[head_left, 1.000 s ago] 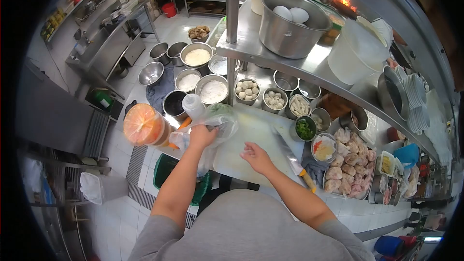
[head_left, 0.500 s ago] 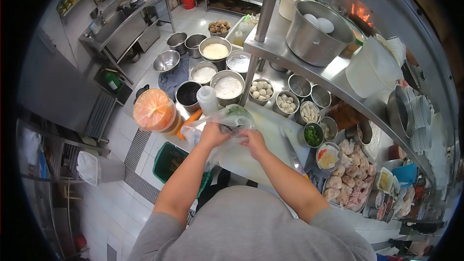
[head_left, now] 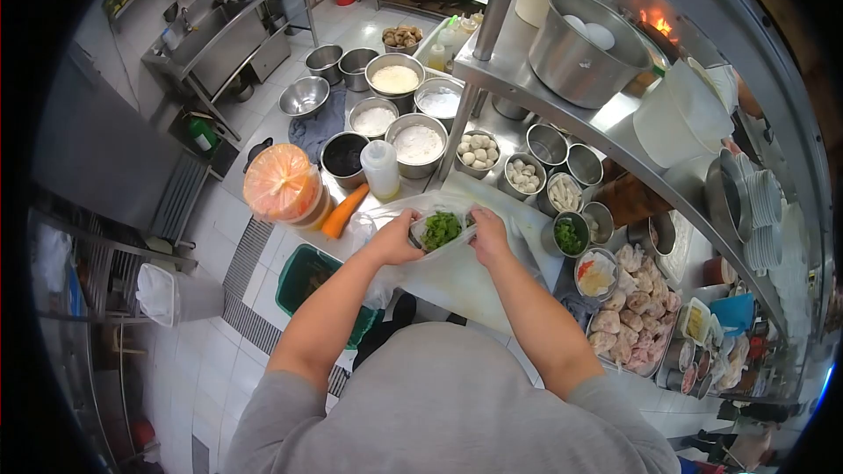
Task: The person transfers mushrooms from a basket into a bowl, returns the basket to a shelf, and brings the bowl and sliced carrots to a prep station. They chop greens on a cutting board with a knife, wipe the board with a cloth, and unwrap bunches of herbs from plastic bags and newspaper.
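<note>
A clear plastic bag [head_left: 420, 265] is stretched between my two hands over the near part of the white cutting board [head_left: 461, 292]. Chopped green herbs [head_left: 441, 230] show in its opening; a container around them, if any, is mostly hidden by the plastic. My left hand [head_left: 397, 240] is closed on the left edge of the bag, and my right hand [head_left: 489, 237] grips the right edge. Loose plastic hangs below my left hand. Left of the bag lie a carrot [head_left: 345, 211] and a squeeze bottle [head_left: 380, 170]. A knife [head_left: 527, 256] rests right of my right hand.
Metal pots of white powder [head_left: 416, 142] and bowls of mushrooms [head_left: 479, 151] stand behind. An orange-filled tub [head_left: 283, 184] sits at left, above a green bin [head_left: 307, 285]. Raw chicken [head_left: 632, 316] fills a tray at right. A steel shelf [head_left: 606, 154] overhangs the counter.
Both hands have spread apart, and the bag's mouth is wider around the herbs, which show more fully. The herbs are nearer my body. The carrot and squeeze bottle are less covered.
</note>
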`<state>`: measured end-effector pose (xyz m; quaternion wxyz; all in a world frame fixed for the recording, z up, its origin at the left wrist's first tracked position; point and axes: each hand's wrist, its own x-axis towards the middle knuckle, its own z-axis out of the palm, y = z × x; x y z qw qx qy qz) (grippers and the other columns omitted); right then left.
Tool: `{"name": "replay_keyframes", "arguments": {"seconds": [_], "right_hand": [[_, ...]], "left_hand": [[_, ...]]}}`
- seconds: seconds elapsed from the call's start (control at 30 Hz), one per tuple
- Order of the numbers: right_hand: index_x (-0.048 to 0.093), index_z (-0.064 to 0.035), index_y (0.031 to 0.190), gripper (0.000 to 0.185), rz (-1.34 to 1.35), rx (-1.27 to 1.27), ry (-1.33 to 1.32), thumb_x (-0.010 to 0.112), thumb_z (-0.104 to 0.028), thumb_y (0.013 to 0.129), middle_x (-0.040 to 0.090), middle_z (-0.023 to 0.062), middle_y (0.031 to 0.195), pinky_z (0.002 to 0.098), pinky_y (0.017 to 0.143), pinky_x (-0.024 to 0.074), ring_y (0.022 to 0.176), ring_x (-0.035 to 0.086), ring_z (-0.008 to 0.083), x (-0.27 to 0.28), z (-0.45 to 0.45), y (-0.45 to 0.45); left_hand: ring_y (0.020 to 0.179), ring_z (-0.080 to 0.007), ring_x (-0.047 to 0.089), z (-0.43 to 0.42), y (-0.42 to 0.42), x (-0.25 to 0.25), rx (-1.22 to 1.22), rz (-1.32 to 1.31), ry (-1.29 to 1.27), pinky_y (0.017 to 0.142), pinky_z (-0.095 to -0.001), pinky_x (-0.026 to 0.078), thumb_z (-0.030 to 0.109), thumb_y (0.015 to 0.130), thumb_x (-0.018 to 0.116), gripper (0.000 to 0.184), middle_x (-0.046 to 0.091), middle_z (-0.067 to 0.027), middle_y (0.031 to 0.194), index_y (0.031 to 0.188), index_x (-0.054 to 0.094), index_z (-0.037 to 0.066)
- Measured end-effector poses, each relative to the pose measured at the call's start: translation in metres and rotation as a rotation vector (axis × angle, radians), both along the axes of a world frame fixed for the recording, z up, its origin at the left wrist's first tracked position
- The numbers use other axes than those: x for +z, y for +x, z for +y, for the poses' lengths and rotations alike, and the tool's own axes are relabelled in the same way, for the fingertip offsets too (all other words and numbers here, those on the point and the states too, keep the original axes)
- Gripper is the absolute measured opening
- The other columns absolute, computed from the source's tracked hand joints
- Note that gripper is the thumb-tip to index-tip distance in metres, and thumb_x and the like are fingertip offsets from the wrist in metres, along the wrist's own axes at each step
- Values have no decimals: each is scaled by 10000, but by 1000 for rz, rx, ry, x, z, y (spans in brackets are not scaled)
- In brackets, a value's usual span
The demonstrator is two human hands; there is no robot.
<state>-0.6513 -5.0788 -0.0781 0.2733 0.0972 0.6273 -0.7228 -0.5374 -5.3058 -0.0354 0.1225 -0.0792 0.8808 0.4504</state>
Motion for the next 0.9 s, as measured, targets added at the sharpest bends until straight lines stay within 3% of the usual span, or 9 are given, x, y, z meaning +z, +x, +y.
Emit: {"name": "replay_keyframes", "arguments": {"seconds": [0.07, 0.13, 0.23, 0.37, 0.47, 0.53, 0.7, 0.9], "right_hand": [[639, -82, 1196, 218, -76, -65, -130, 587, -221, 1037, 679, 38, 1115, 398, 768, 554, 962, 661, 198, 11, 2, 5], [621, -68, 1255, 291, -145, -80, -232, 533, -276, 1071, 682, 71, 1187, 406, 807, 562, 1030, 666, 220, 19, 4, 10], [606, -44, 1263, 382, -163, -47, -210, 455, -356, 1103, 682, 99, 1204, 422, 824, 570, 1018, 675, 237, 29, 3, 26], [612, -22, 1239, 422, -286, -131, -418, 485, -396, 1091, 693, 135, 1130, 421, 855, 545, 987, 673, 267, 70, -9, 53], [594, -4, 1263, 450, -363, 97, -555, 449, -400, 1107, 681, 154, 1193, 443, 918, 544, 1040, 671, 301, 67, -17, 62], [593, -4, 1247, 471, -395, 81, -522, 379, -404, 1122, 677, 178, 1212, 419, 902, 563, 1008, 681, 292, 70, -30, 70], [606, -35, 1247, 404, -320, -51, -502, 414, -364, 1114, 681, 126, 1152, 416, 893, 548, 989, 660, 273, 56, -34, 56], [608, -61, 1256, 353, -307, -39, -400, 451, -336, 1100, 677, 96, 1154, 434, 890, 539, 1012, 643, 262, 45, -30, 58]], "left_hand": [[1184, -377, 646, -6, 10, 17, -21, -15, 70, 1036, -427, 501, 213, 672, 860, 856, 653, -223, 1277, 1420, 466, 75], [1250, -337, 625, -8, 28, 27, 41, 130, 339, 1073, -403, 472, 147, 710, 833, 877, 635, -209, 1321, 1485, 428, 77], [1320, -304, 578, -10, 52, 13, 100, 293, 352, 1109, -383, 442, 108, 743, 807, 895, 607, -214, 1362, 1535, 391, 84], [1364, -272, 530, -15, 85, 5, 142, 154, 356, 1155, -376, 393, 88, 762, 784, 871, 573, -181, 1413, 1537, 388, 56], [1347, -197, 495, -11, 108, -9, 162, 145, 687, 1160, -357, 355, 13, 791, 729, 757, 555, -88, 1408, 1490, 438, 14], [1363, -197, 486, -10, 115, -17, 194, 190, 714, 1171, -359, 345, 14, 780, 732, 793, 548, -94, 1424, 1507, 417, 15], [1372, -209, 480, -28, 117, -4, 294, 301, 798, 1176, -362, 340, 3, 765, 728, 829, 558, -112, 1397, 1528, 409, 51], [1332, -240, 503, -33, 93, -12, 257, 276, 532, 1149, -385, 368, 66, 776, 782, 833, 564, -117, 1349, 1521, 411, 98]]}}
